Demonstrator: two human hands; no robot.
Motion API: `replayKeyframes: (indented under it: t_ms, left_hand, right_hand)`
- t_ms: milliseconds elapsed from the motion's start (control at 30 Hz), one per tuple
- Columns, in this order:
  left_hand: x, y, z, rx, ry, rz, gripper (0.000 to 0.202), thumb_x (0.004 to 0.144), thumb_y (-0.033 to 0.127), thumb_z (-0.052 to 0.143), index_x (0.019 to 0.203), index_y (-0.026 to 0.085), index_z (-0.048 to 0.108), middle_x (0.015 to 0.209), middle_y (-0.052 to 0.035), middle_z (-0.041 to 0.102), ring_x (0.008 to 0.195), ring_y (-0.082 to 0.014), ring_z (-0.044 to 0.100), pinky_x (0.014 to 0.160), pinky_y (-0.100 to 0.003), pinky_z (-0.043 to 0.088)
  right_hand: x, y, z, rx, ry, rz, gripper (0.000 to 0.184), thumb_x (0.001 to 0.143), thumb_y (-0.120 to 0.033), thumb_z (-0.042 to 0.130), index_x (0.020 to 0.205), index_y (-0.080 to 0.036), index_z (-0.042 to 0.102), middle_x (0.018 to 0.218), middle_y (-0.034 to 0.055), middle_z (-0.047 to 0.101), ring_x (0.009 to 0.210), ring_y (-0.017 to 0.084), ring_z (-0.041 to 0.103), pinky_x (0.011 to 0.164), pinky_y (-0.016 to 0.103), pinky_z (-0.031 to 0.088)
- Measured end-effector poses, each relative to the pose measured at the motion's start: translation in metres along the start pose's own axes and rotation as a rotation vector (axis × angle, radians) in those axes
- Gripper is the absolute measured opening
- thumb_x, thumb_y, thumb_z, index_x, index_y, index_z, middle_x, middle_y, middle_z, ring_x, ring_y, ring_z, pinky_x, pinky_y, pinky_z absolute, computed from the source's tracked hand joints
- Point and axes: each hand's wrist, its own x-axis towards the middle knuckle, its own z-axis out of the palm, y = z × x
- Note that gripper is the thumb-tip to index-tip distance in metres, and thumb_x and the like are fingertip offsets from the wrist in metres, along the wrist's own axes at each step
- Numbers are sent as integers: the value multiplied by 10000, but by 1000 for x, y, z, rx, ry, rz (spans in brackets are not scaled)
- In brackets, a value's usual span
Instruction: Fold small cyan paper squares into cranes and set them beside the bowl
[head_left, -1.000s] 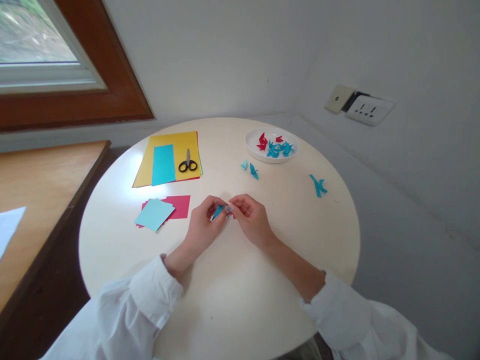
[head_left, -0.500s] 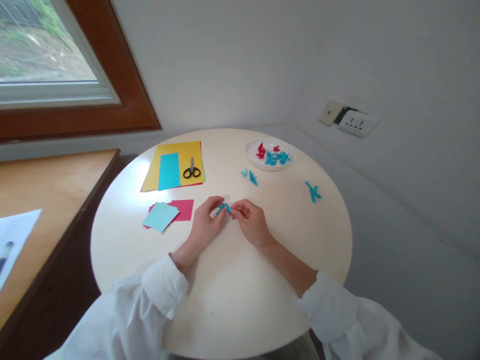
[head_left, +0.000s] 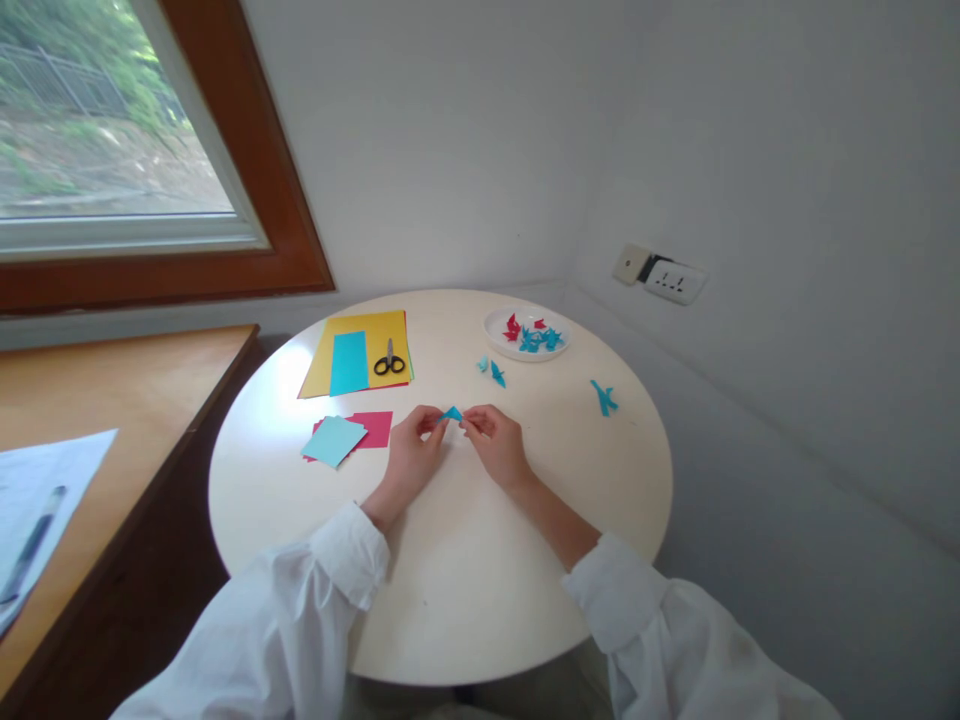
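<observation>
Right now, in the head view, both hands meet near the middle of the round white table [head_left: 480, 590], slightly left of centre, with a small blue folded paper [head_left: 451, 413] between them. The left hand [head_left: 412, 440] pinches its left end between thumb and fingers; the right hand [head_left: 497, 445] pinches its right end the same way, so the piece spans the narrow gap and peaks in the middle.

Just left of the left hand, pale blue squares [head_left: 334, 442] lie over pinkish-red squares [head_left: 375, 430]. Farther off on the left, a yellow sheet [head_left: 379, 335] tops a stack, bearing a blue rectangle [head_left: 349, 363] and, to its right, black-handled scissors [head_left: 390, 356].

Beyond the right hand sit a pale folded piece [head_left: 482, 365] and, just beside it, a darker blue folded bird [head_left: 498, 374]. Past these, at the far right, a white plate [head_left: 494, 325] holds red and blue folded pieces. Blue strips [head_left: 604, 398] lie near the right edge. On a wooden desk [head_left: 150, 370] at far left rest a paper [head_left: 67, 460] and a pen [head_left: 34, 545].
</observation>
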Motion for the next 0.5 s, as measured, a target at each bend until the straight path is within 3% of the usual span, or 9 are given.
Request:
replayKeyframes:
  t_ms: [233,500]
  left_hand:
    - [10,-3,7,-64,93,33,52,717,216,581,732,173,556,709,-20,629,700,-143,602,685,-278,481]
    - [47,10,20,-179,275,133,61,730,216,578,759,180,538,726,-11,616,719,-136,607,711,-271,486]
  right_hand:
    - [6,-13,1,-158,44,-160,138,745,-259,583,859,-181,594,818,63,669,751,167,636,687,300,522]
    - [49,-26,13,-248,170,-410,138,782,-248,531,856,-185,628,839,62,676,733,156,624,669,292,526]
